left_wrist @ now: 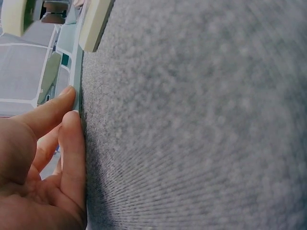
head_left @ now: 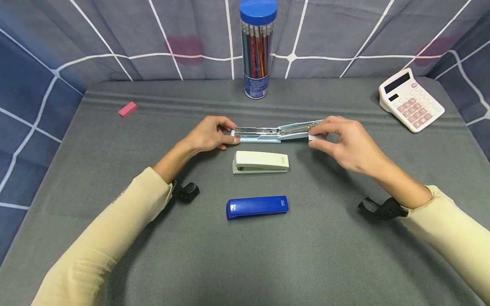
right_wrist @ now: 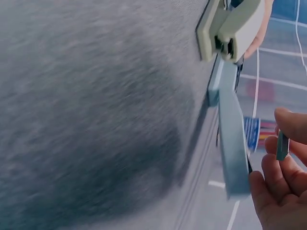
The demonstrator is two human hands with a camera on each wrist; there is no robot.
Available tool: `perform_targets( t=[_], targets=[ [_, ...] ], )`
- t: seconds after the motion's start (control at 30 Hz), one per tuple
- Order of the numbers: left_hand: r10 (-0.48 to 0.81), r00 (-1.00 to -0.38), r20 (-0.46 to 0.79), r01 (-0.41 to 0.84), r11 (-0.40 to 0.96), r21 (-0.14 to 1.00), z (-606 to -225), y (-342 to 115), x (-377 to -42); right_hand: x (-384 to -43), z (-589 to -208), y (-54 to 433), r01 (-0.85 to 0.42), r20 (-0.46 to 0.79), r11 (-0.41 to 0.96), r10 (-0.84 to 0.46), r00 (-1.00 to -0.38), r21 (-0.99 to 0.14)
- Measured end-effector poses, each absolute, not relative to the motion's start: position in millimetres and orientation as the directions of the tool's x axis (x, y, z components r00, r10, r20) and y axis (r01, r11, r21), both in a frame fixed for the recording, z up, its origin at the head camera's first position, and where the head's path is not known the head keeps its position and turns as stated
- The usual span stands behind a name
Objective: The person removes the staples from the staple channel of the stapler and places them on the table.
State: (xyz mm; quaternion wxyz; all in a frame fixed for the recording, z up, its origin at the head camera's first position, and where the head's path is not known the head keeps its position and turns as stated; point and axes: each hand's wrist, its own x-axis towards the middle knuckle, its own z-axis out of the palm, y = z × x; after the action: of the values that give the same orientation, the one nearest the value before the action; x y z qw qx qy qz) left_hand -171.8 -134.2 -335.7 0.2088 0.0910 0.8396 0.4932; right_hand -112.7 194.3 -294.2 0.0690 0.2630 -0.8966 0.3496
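A light-blue stapler (head_left: 260, 138) lies folded wide open on the table, its metal staple channel showing. My left hand (head_left: 213, 134) grips the left end of its base between thumb and fingers. At the lifted right part, my right hand (head_left: 346, 142) pinches a short silvery strip of staples (right_wrist: 283, 146) between thumb and fingertips. In the right wrist view, the other fingers of that hand are close to the end of the stapler's blue cover (right_wrist: 234, 148). Nearer to me sit a cream stapler (head_left: 261, 162) and a dark-blue stapler (head_left: 257, 207), both closed.
Behind the light-blue stapler stands a clear tube of pencils (head_left: 258, 51) with a blue lid. A white calculator (head_left: 411, 101) with pink keys is at the back right. To the back left lies a pink eraser-like block (head_left: 128, 109). Checked cloth (head_left: 203, 25) hangs behind the table.
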Motion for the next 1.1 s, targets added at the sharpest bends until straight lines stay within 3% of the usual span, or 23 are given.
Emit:
perform_targets(
  t=[0.3, 0.67, 1.1],
  targets=[
    [0.358, -0.896, -0.263, -0.051, 0.505, 0.862, -336, -133, -172, -109, -302, 234, -0.422, 0.297, 0.641, -0.300, -0.906, -0.641],
    [0.354, -0.894, -0.276, -0.059, 0.517, 0.854, -336, -134, -173, -119, -319, 286, -0.171, 0.023, 0.752, -0.204, -0.979, -0.636],
    [0.353, -0.898, -0.263, -0.045, 0.521, 0.852, -337, -134, -172, -130, -333, 293, -0.187, -0.040, 0.809, -0.251, -0.967, -0.558]
  ],
)
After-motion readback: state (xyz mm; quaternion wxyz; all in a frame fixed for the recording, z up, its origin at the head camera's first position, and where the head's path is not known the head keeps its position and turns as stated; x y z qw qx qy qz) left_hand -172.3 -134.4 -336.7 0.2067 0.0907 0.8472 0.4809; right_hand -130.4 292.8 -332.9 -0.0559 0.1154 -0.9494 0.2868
